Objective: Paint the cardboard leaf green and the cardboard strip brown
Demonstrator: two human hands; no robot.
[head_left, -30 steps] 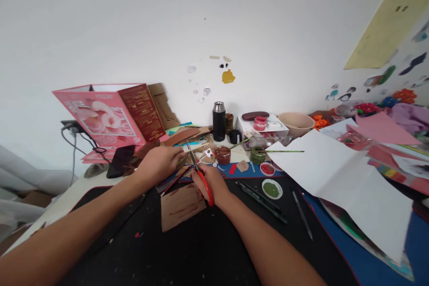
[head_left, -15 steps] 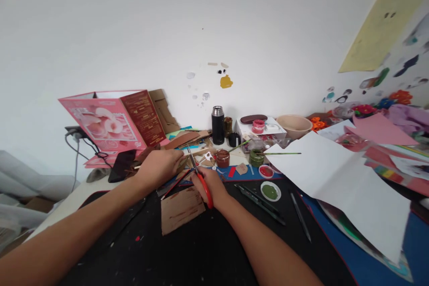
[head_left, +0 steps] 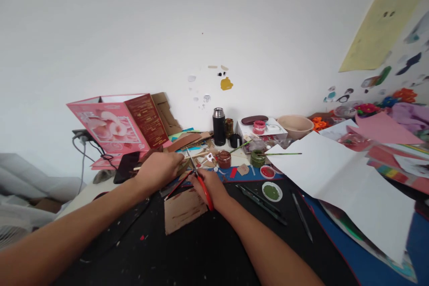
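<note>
My right hand (head_left: 212, 184) is closed round the red-handled scissors (head_left: 205, 191), whose blades point up and away to the left. My left hand (head_left: 159, 170) is closed on a thin pale wooden stick (head_left: 197, 155) that pokes out on both sides of the fist. Its right part lies at the scissor blades; whether they touch it I cannot tell. Just below the hands, a brown-streaked cardboard piece (head_left: 184, 215) lies on the black mat (head_left: 140, 257). A thin reddish brush (head_left: 177, 186) rests between the left hand and that cardboard.
Paint jars, brown (head_left: 224, 159) and green (head_left: 258, 159), stand behind the right hand, near a black flask (head_left: 219, 128). Lids with red paint (head_left: 267, 171) and green paint (head_left: 271, 191), plus pens (head_left: 261, 204), lie to the right. A pink folded box (head_left: 114, 125) stands left.
More of the pale stick shows right of my left fist, beside the scissor blades. Both hands keep nearly the same place and grip; the whole view has shifted slightly.
</note>
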